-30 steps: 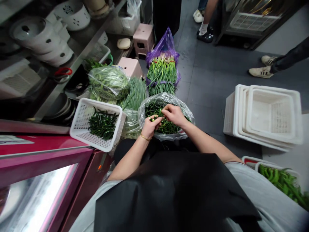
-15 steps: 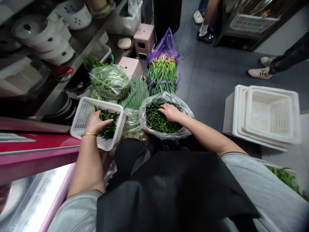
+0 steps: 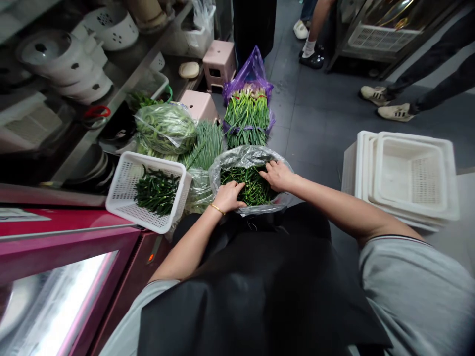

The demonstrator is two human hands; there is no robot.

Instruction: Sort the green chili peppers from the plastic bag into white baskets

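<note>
A clear plastic bag (image 3: 252, 154) stands open in front of my lap, filled with thin green peppers (image 3: 254, 190). My left hand (image 3: 229, 196), with a gold bracelet at the wrist, rests at the bag's near left side, thumb and fingers apart on the peppers. On the right side of the bag my right hand (image 3: 277, 176) lies over the peppers with its fingers spread; some fingertips are hidden among them. To the left, a white perforated basket (image 3: 124, 185) holds a pile of dark green peppers (image 3: 158, 192) and no hand touches it.
Beyond the bag lie green onions (image 3: 248, 116) in purple plastic. Bagged greens (image 3: 166, 127) and pink stools (image 3: 200, 105) are at the left, beside a shelf of white pots. Stacked white bins (image 3: 411, 173) stand right. Other people's legs show at the upper right.
My left hand has left the white basket and moved right to the bag of peppers. My right hand has shifted slightly right within the bag. A person's legs at the right have moved.
</note>
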